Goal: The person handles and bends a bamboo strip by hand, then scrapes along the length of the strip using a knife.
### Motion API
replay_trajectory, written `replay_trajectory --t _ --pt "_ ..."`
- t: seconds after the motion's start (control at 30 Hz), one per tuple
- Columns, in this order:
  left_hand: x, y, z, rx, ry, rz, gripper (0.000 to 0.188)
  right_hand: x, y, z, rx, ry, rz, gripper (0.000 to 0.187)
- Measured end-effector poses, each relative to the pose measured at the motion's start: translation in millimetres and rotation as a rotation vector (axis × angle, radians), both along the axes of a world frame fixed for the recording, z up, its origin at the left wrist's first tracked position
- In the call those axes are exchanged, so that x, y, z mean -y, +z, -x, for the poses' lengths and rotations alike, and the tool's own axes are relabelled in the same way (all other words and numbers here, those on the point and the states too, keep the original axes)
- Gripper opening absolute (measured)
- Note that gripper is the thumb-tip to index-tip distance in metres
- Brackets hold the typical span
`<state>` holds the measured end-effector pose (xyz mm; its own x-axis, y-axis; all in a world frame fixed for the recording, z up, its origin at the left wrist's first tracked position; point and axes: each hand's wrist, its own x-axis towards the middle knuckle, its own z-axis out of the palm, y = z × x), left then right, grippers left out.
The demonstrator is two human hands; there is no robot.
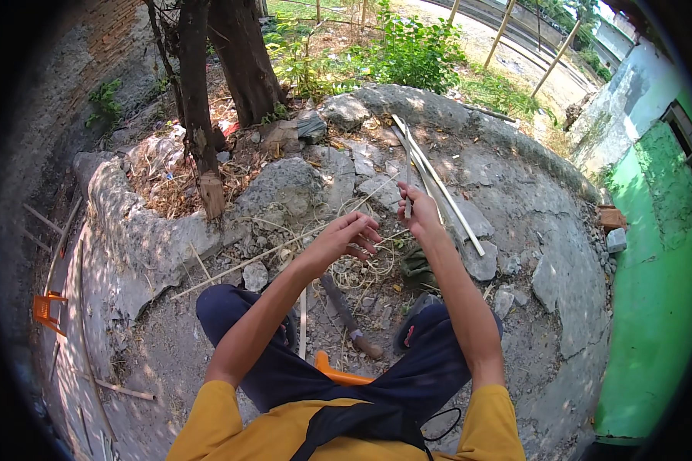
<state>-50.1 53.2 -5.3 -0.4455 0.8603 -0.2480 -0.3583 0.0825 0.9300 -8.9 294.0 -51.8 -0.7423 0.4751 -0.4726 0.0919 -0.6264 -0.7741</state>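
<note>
My right hand (417,211) is closed round a narrow grey blade-like strip (408,154) that points up and away from me; whether it has a handle is hidden in the fist. To its left, my left hand (350,234) hovers with fingers apart and loosely bent, and nothing shows in it. Pale thin shavings (354,269) lie tangled on the ground under both hands. A long slim pale strip (246,263) slants across the ground on the left, passing behind my left hand. Between my feet lies a dark, long tool with a brown end (346,315).
Pale long slats (446,188) lie ahead to the right. Broken concrete slabs (555,283) and stones cover the ground. Tree trunks (242,65) stand at far left, a green wall (653,307) at right. An orange chair (50,311) is at far left; orange plastic (338,373) shows beneath me.
</note>
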Motion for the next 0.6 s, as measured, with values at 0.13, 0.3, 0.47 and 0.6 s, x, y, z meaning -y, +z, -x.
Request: replay_trajectory --t 0.13,0.3,0.47,0.6 --pt "0 -1 1 0.003 -0.002 -0.006 0.039 0 -1 1 -0.016 0.006 -0.007 0.031" --pt "-1 1 0 -0.005 -0.007 -0.014 0.039 -1 1 1 -0.049 -0.006 -0.021 0.031" --pt "0 1 1 -0.011 -0.002 0.000 0.039 13 32 0 -0.128 -0.024 -0.319 0.029" --pt "0 1 1 -0.024 -0.015 0.001 0.039 22 93 -8 -0.454 -0.122 -0.751 0.029"
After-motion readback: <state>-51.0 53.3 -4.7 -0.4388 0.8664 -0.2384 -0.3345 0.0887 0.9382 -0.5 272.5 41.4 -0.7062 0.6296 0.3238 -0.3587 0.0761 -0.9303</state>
